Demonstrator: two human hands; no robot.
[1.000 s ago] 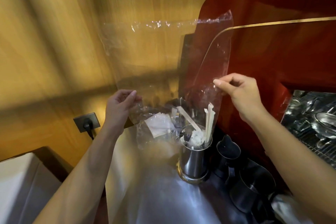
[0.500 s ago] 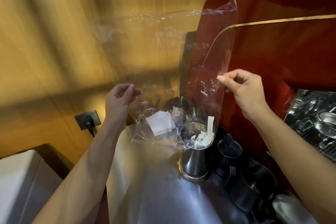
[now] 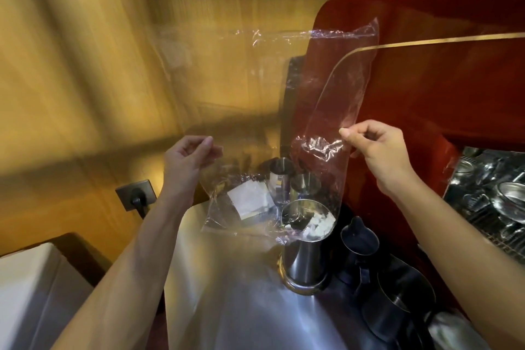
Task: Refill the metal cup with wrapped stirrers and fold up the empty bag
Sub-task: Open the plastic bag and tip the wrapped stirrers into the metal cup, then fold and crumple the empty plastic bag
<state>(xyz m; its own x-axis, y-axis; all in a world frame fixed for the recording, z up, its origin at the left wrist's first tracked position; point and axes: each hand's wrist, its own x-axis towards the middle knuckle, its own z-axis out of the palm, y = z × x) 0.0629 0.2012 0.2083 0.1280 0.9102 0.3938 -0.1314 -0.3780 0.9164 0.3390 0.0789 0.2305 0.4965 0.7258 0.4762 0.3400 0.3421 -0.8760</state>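
A clear plastic bag hangs upside down over the counter, its mouth down by the metal cup. My left hand pinches the bag's left edge and my right hand pinches its right edge, both at mid height. The bag looks empty apart from a white label near its lower part. The tall steel cup stands on the steel counter below the bag's right corner. White wrapped stirrers lie inside the cup, their tips at the rim.
A red coffee machine rises right behind the cup. Dark steel pitchers stand to the cup's right, smaller steel cups behind it. A drip tray with metal parts is far right. A wall socket sits left.
The last stirrers that stuck out of the bag's mouth have dropped into the cup. Both hands have lifted the bag slightly higher.
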